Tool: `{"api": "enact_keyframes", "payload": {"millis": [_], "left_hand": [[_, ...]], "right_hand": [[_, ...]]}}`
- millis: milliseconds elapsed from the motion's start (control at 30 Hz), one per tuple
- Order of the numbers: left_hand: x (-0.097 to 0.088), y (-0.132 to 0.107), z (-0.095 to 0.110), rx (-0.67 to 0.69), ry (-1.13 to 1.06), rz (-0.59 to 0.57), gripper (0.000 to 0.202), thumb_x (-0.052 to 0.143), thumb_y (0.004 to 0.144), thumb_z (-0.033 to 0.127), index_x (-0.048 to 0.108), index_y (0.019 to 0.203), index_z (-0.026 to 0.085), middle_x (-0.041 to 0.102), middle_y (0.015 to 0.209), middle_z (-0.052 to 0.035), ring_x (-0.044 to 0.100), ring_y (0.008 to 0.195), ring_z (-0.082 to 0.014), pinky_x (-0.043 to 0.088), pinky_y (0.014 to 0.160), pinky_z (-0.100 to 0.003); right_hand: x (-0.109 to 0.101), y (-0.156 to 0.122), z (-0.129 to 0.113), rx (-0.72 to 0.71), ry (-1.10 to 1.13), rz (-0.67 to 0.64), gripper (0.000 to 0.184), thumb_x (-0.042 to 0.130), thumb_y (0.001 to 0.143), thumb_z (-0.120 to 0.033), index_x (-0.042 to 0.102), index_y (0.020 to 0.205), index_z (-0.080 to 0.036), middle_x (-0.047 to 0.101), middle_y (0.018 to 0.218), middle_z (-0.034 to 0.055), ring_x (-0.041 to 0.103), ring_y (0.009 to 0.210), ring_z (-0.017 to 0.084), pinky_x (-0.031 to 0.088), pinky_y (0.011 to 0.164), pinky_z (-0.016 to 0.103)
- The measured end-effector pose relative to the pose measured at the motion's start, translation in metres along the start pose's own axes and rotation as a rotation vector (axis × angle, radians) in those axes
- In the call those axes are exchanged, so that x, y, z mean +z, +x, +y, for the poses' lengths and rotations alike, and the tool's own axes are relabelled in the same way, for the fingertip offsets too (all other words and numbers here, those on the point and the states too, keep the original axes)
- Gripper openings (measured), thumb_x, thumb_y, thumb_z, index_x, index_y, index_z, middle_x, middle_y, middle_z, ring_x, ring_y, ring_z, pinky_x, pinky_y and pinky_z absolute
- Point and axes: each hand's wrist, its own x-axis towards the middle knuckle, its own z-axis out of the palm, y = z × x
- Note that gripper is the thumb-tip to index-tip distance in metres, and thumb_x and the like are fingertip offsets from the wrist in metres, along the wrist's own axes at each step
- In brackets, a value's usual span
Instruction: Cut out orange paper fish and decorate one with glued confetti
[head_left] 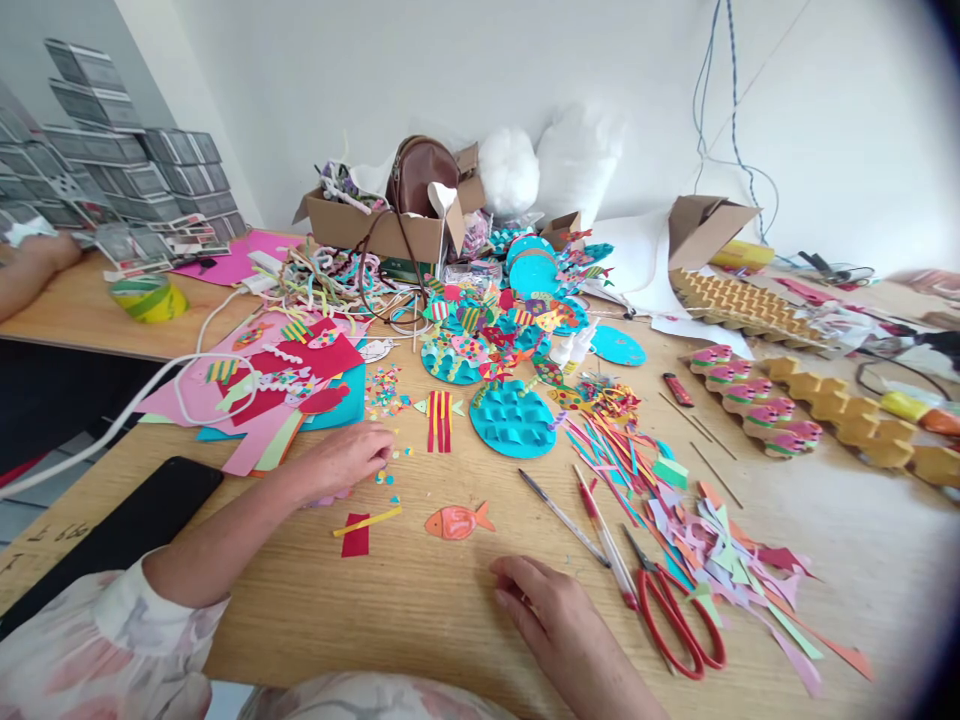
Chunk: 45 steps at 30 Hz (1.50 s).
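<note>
My left hand (358,458) is over the table beside small coloured paper dots (386,480), its fingers drawn together and pointing down; whatever may be between them is hidden. My right hand (551,612) rests on the table, loosely curled, thumb and forefinger apart, with nothing visible in it. Between the hands lies an orange paper fish (459,521) with a coloured-in body. A yellow paper strip (367,521) crosses a small red paper piece (355,541). Farther back is a fish with red and yellow strips (439,420), next to a round blue paper base (514,425) with wavy strips.
Red-handled scissors (679,625), a pen (564,517) and a red-and-white pen (606,535) lie right of my right hand. Paper scraps (720,550) spread beyond. Coloured sheets (330,350) and a white cable (112,440) are at left. Another person's hand (49,255) shows far left.
</note>
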Motion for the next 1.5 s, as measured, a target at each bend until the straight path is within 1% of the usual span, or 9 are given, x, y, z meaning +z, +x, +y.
{"api": "enact_keyframes", "payload": {"millis": [133,267,400,500,567,733,967,1367,1500], "left_hand": [[-0.009,-0.001,0.000,-0.099,-0.149,0.055,0.013,0.045,0.074,0.019,0.045,0.061,0.019,0.049,0.061,0.0033,0.047,0.059,-0.0128,0.034,0.053,-0.023],[-0.011,-0.006,0.009,-0.157,-0.307,0.108,0.007,0.046,0.073,0.023,0.044,0.068,0.019,0.048,0.063,0.0044,0.049,0.058,-0.0115,0.039,0.052,-0.021],[-0.008,-0.010,0.030,-0.174,-0.400,0.139,0.004,0.045,0.076,0.024,0.047,0.077,0.021,0.049,0.062,0.0054,0.047,0.054,-0.0110,0.039,0.051,-0.022],[-0.004,-0.008,0.044,-0.142,-0.453,0.143,0.003,0.048,0.073,0.022,0.048,0.072,0.020,0.050,0.063,0.0051,0.047,0.058,-0.0111,0.040,0.055,-0.022],[0.000,-0.005,0.049,-0.126,-0.466,0.152,0.002,0.049,0.071,0.020,0.048,0.070,0.020,0.050,0.064,0.0046,0.048,0.061,-0.0115,0.039,0.058,-0.023],[0.007,-0.004,0.059,-0.111,-0.447,0.202,0.003,0.047,0.072,0.017,0.049,0.072,0.020,0.050,0.063,0.0053,0.047,0.061,-0.0113,0.036,0.056,-0.022],[0.006,-0.005,0.073,-0.122,-0.422,0.189,0.008,0.046,0.069,0.012,0.048,0.069,0.020,0.047,0.058,0.0064,0.045,0.056,-0.0103,0.034,0.053,-0.021],[0.017,-0.005,0.066,-0.098,-0.444,0.180,0.002,0.046,0.072,0.018,0.047,0.071,0.020,0.046,0.061,0.0069,0.044,0.058,-0.0104,0.034,0.055,-0.022],[0.019,-0.005,0.066,-0.092,-0.449,0.171,0.001,0.046,0.073,0.019,0.047,0.072,0.020,0.046,0.061,0.0073,0.045,0.058,-0.0102,0.034,0.055,-0.021]], "right_hand": [[-0.001,0.000,0.000,-0.015,0.011,0.029,0.021,0.043,0.084,-0.012,0.061,0.092,-0.018,0.067,0.087,0.0054,0.063,0.079,0.018,0.044,0.070,0.026],[-0.007,0.008,-0.007,-0.030,0.095,0.136,0.020,0.044,0.084,-0.014,0.062,0.088,-0.019,0.068,0.081,0.0039,0.062,0.072,0.016,0.044,0.065,0.025],[-0.017,0.030,-0.026,-0.080,0.222,0.239,0.016,0.048,0.082,-0.017,0.064,0.079,-0.019,0.067,0.072,0.0017,0.059,0.065,0.014,0.042,0.060,0.023],[-0.020,0.053,-0.038,-0.150,0.270,0.337,0.014,0.051,0.080,-0.015,0.063,0.072,-0.018,0.064,0.068,0.0005,0.057,0.064,0.013,0.041,0.059,0.022],[-0.018,0.067,-0.044,-0.167,0.277,0.373,0.013,0.053,0.077,-0.013,0.062,0.069,-0.017,0.061,0.065,-0.0005,0.055,0.062,0.012,0.039,0.057,0.021],[-0.008,0.087,-0.050,-0.155,0.315,0.356,0.010,0.054,0.075,-0.011,0.062,0.071,-0.016,0.055,0.063,-0.0017,0.050,0.058,0.010,0.036,0.054,0.020],[-0.004,0.086,-0.049,-0.142,0.304,0.339,0.011,0.054,0.073,-0.010,0.060,0.068,-0.016,0.053,0.060,-0.0029,0.046,0.055,0.010,0.034,0.051,0.019],[0.000,0.085,-0.044,-0.184,0.328,0.324,0.011,0.052,0.073,-0.010,0.058,0.067,-0.017,0.054,0.061,-0.0028,0.046,0.055,0.010,0.034,0.051,0.019],[0.000,0.085,-0.044,-0.174,0.316,0.326,0.011,0.051,0.072,-0.010,0.058,0.067,-0.017,0.053,0.060,-0.0029,0.046,0.055,0.010,0.033,0.051,0.019]]}}
